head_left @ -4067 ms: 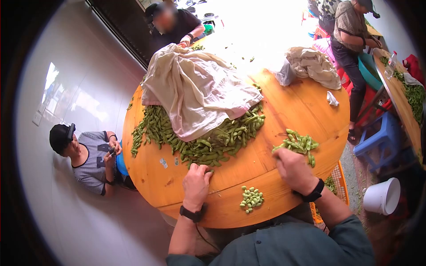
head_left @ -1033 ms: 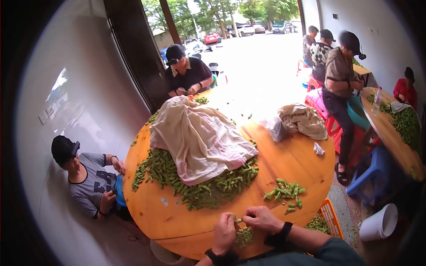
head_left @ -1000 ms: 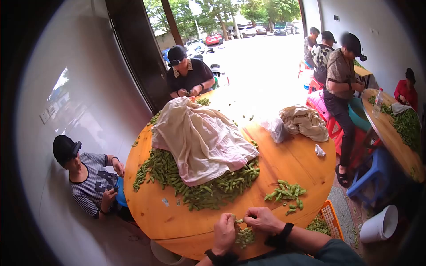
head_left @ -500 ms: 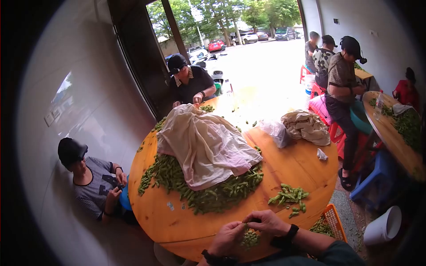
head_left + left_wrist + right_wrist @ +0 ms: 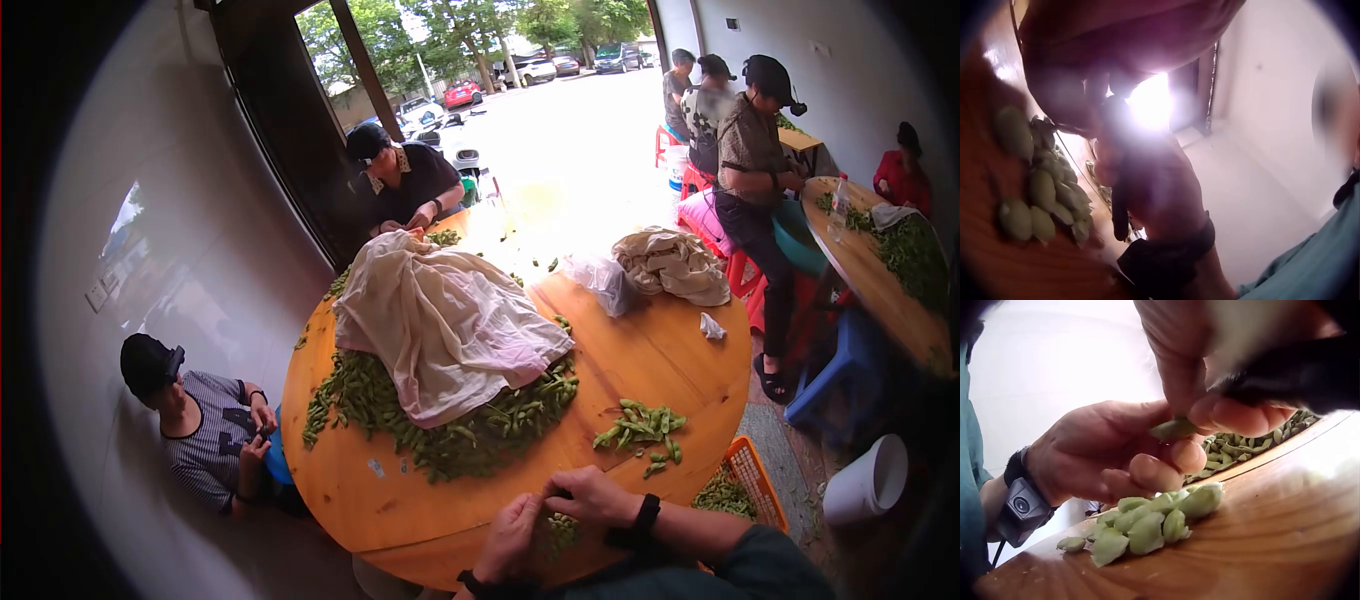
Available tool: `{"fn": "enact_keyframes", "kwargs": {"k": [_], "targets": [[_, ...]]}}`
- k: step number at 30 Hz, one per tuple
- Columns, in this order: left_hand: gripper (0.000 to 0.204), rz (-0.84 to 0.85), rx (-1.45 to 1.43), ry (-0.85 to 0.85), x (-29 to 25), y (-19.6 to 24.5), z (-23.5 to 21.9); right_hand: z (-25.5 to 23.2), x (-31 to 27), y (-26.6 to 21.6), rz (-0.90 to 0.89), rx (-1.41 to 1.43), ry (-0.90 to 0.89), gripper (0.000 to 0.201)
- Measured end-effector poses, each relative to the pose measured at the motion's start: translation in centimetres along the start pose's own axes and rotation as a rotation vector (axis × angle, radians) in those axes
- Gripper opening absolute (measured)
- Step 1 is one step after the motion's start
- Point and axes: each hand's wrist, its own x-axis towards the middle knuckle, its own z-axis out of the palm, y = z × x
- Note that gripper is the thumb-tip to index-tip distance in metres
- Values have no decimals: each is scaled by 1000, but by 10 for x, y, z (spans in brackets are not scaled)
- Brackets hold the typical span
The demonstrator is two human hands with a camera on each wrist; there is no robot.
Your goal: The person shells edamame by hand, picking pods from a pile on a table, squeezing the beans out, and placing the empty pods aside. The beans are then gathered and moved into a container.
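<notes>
Both hands meet over the near edge of the round wooden table (image 5: 420, 530). In the right wrist view, a green soybean pod (image 5: 1174, 429) is pinched between the thumb and fingers of the left hand (image 5: 1110, 450). From above, the right hand (image 5: 1191, 369) pinches the same pod at its other end. Just beneath lies a small heap of shelled green beans (image 5: 1141, 528), partly covered by the hands in the head view. In that view the left hand (image 5: 510, 535) and right hand (image 5: 592, 497) have their fingertips together.
A big pile of pods (image 5: 470, 445) lies under a cream cloth (image 5: 450, 330). A smaller pod pile (image 5: 640, 425) sits to the right. An orange crate (image 5: 757, 480) and white bucket (image 5: 865, 480) stand on the floor. Other people sit or stand around.
About four seconds ago the hands were apart, the left at the big pile and the right at the smaller one. Since then they have come together over the beans. The head view has tilted up.
</notes>
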Motion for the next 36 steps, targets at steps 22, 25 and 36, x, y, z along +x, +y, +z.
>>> {"fn": "enact_keyframes", "kwargs": {"k": [22,25,36], "targets": [[9,157,-42,94,-10,5,12,-7,-12,-21,85,142,184,14],[9,142,-33,115,-9,2,10,-9,-12,-25,93,170,168,17],[16,188,145,146,-1,-5,0,-4,-14,-10,370,716,56,22]]}}
